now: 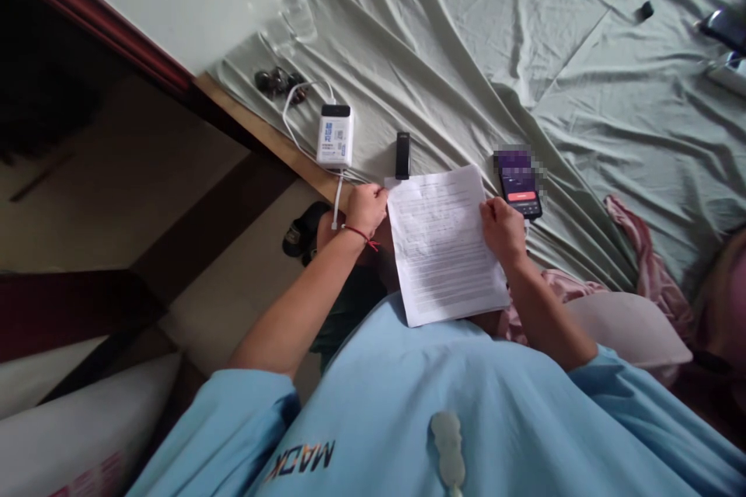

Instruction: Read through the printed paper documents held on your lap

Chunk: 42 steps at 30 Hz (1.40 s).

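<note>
In the head view, a printed sheet of paper [443,245] is held at the centre of the frame, its lower edge resting against the light blue shirt [408,419] that fills the bottom of the picture. The sheet's upper left corner is pinched by the left hand [366,207], whose wrist is ringed by a red string bracelet [358,233]; the right edge is gripped by the right hand [502,229], with the fingers curled over the margin. Just above the right hand, a phone [518,182] with a lit screen is seen lying on the pale green bedsheet [583,54], touching the paper's upper right corner. Above the left hand, a small black stick-shaped device [402,155] is laid on the sheet, and to its left a white power bank [335,136] with a white cable [291,112] is placed near the bed's wooden edge [262,132]. Pink cloth [635,248] is bunched at the right of the frame.
</note>
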### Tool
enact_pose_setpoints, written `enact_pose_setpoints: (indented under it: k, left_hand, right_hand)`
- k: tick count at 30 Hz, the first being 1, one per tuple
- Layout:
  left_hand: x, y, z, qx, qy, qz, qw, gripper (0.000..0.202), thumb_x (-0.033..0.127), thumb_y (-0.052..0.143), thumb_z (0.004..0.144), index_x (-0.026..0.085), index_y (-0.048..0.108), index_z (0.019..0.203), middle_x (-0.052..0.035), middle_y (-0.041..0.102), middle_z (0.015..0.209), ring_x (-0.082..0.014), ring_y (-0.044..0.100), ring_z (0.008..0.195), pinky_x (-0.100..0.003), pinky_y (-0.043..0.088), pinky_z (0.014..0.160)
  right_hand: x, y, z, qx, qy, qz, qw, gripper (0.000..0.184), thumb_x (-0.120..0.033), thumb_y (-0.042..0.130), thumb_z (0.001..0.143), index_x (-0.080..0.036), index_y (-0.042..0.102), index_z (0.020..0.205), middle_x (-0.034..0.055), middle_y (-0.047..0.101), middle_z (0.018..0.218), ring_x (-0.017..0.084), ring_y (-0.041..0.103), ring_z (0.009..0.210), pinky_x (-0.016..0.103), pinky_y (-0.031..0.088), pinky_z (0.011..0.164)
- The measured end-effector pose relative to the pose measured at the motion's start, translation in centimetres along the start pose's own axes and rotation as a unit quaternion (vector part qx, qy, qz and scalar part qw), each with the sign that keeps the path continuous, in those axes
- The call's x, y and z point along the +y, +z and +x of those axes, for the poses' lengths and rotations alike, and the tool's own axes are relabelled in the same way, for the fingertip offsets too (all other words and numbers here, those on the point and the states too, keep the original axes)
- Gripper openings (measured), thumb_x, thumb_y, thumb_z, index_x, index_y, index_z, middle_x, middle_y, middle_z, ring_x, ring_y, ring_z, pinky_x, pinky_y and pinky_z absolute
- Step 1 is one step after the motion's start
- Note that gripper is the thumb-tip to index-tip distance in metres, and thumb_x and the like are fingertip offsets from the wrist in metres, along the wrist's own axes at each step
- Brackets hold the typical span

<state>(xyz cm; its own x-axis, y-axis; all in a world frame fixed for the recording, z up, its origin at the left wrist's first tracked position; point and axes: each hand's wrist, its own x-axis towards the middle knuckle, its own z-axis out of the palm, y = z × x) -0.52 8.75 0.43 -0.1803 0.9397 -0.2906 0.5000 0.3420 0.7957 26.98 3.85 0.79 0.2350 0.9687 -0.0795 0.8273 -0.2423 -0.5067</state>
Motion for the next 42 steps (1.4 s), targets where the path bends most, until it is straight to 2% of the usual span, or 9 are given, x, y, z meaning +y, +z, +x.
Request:
enact_pose_setpoints:
  k: [5, 13, 28, 34, 37, 39, 42]
  left_hand:
    - [-0.7, 0.2, 0.4, 0.013, 0.046, 0.060, 0.997, 0.028, 0.027, 0.056, 0.091, 0.018, 0.057, 0.064, -0.0014, 0.053, 0.055, -0.0141, 0.049, 0.051, -0.026, 0.027, 0.051]
    - [-1.6, 0.6, 0.8, 0.018, 0.051, 0.043, 0.998, 0.025, 0.029, 0.056, 0.091, 0.018, 0.061, 0.069, -0.0020, 0.055, 0.059, -0.0150, 0.050, 0.055, -0.026, 0.027, 0.053]
    - [-2.0, 1.0, 1.4, 0.031, 0.061, 0.082, 0.994, 0.025, 0.032, 0.057, 0.092, 0.015, 0.071, 0.080, -0.0054, 0.067, 0.069, -0.0169, 0.058, 0.061, -0.027, 0.036, 0.055]
    - [-0.4, 0.5, 0.4, 0.046, 0.073, 0.171, 0.981, 0.020, 0.030, 0.060, 0.092, 0.015, 0.073, 0.090, -0.0113, 0.076, 0.092, -0.0234, 0.069, 0.084, -0.031, 0.047, 0.073]
    - [0.3, 0.4, -0.5, 0.086, 0.086, 0.186, 0.975, 0.019, 0.025, 0.057, 0.094, 0.016, 0.072, 0.100, -0.0117, 0.077, 0.097, -0.0263, 0.070, 0.091, -0.035, 0.050, 0.082]
    - [0.4, 0.4, -0.9, 0.120, 0.132, 0.184, 0.967, 0.024, 0.017, 0.053, 0.093, 0.017, 0.071, 0.109, -0.0122, 0.076, 0.106, -0.0276, 0.069, 0.100, -0.039, 0.052, 0.089]
    - [0.1, 0.2, -0.8, 0.131, 0.258, 0.182, 0.940, 0.042, 0.007, 0.045, 0.090, 0.016, 0.068, 0.125, -0.0130, 0.070, 0.127, -0.0269, 0.063, 0.120, -0.043, 0.046, 0.108]
  right_hand:
    - [0.1, 0.0, 0.2, -0.017, 0.004, -0.012, 1.000, 0.035, -0.036, 0.042, 0.099, -0.019, 0.070, 0.088, 0.0119, 0.073, 0.086, 0.024, 0.060, 0.077, 0.033, 0.038, 0.073]
    - [0.1, 0.0, 0.5, -0.021, 0.002, -0.011, 1.000, 0.035, -0.036, 0.041, 0.099, -0.019, 0.069, 0.086, 0.0125, 0.072, 0.087, 0.024, 0.060, 0.078, 0.033, 0.038, 0.074]
    - [0.4, 0.2, 0.0, -0.011, 0.000, -0.006, 1.000, 0.032, -0.032, 0.042, 0.097, -0.018, 0.066, 0.081, 0.0112, 0.071, 0.081, 0.022, 0.057, 0.074, 0.032, 0.034, 0.069]
    - [0.9, 0.4, -0.1, 0.008, -0.001, 0.015, 1.000, 0.032, -0.034, 0.043, 0.094, -0.019, 0.066, 0.078, 0.0091, 0.069, 0.077, 0.021, 0.055, 0.071, 0.031, 0.035, 0.068]
    - [1.0, 0.5, -0.1, 0.015, -0.001, 0.024, 1.000, 0.032, -0.035, 0.043, 0.094, -0.019, 0.066, 0.078, 0.0081, 0.068, 0.075, 0.020, 0.055, 0.070, 0.031, 0.035, 0.068]
    - [0.9, 0.5, -0.1, 0.017, 0.004, 0.023, 1.000, 0.033, -0.036, 0.043, 0.094, -0.019, 0.066, 0.078, 0.0081, 0.068, 0.074, 0.020, 0.054, 0.070, 0.031, 0.035, 0.068]
    - [0.7, 0.3, -0.2, 0.013, 0.014, 0.021, 1.000, 0.033, -0.036, 0.043, 0.093, -0.019, 0.066, 0.078, 0.0086, 0.068, 0.075, 0.021, 0.055, 0.070, 0.032, 0.036, 0.069]
